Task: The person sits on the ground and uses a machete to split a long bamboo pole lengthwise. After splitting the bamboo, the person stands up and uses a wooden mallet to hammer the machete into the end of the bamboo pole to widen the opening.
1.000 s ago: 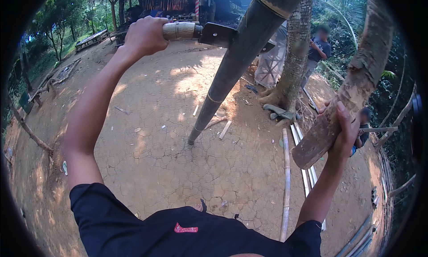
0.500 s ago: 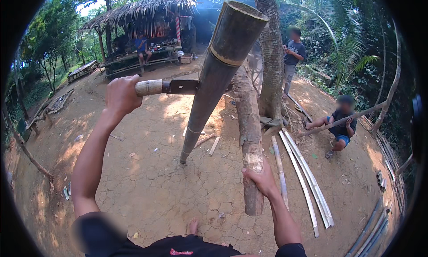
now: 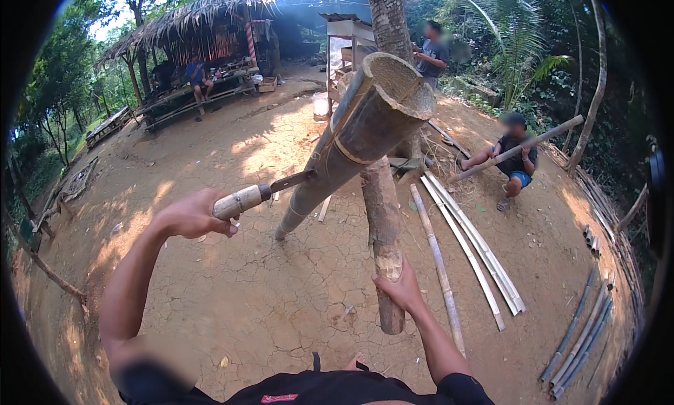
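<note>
A thick dark bamboo pole point(image 3: 309, 177) leans up toward me with its foot on the ground. Its open top shows a notch or split in the rim. The blade of a machete point(image 3: 242, 200) is in the side of the pole below the node, most of it hidden there. My left hand point(image 3: 189, 214) is around the end of its light, wrapped handle, with fingertips showing beneath. In my right hand point(image 3: 401, 285) is the lower end of a rough wooden log point(image 3: 381, 219), gripped where the bark is scraped; its upper end passes behind the bamboo.
Split bamboo strips point(image 3: 472, 243) and a whole pole point(image 3: 439, 271) lie to the right, with more dark poles point(image 3: 579, 338) farther right. One person point(image 3: 516, 152) sits holding a long pole; another point(image 3: 432, 54) stands behind the tree point(image 3: 388, 18). Someone sits at a thatched hut point(image 3: 189, 25).
The bamboo top has come lower and to the right, and its rim now appears split. The machete has turned, and my left hand has moved down. My right hand still grips the log.
</note>
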A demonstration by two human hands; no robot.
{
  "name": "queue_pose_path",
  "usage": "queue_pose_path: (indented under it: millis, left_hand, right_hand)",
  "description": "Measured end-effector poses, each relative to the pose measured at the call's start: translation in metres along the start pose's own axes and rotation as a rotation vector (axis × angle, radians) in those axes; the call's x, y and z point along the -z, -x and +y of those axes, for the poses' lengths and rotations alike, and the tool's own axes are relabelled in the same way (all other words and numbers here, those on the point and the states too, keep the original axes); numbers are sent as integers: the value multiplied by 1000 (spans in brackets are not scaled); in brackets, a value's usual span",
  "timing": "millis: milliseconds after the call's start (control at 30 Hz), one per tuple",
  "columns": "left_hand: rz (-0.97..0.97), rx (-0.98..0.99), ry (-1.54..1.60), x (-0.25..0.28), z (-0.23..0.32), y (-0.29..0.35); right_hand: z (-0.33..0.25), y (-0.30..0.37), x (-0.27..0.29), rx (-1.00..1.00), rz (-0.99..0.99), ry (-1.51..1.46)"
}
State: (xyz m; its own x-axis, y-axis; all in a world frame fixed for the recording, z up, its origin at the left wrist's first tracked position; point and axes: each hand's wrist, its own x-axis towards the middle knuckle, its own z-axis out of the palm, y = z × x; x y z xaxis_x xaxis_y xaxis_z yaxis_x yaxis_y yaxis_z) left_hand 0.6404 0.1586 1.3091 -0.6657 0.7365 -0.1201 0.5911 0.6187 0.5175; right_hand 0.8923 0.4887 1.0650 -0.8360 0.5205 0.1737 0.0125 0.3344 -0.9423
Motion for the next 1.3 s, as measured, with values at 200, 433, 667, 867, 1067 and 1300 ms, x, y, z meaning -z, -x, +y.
queue_pose_path:
  millis: [200,433,667,867,1067,1300]
  left_hand:
    - [-158,-19,201,-71,8,48]
    - [-56,80,194,-173,-8,122]
    - [115,168,260,-244,-1,167]
    - [226,279,296,-300,19,167]
    - [320,354,331,-341,52,168]
    - [387,446,456,-377,76,156]
  right_hand:
    - [12,88,-2,-99,30,-4]
    - [16,169,-7,-126,19,40]
    - [26,184,18,-159,-104,82]
    - [51,164,55,-82,-221,39]
    - [72,150,89,-20,-319,-5]
    - [77,127,110,-31,-427,-59]
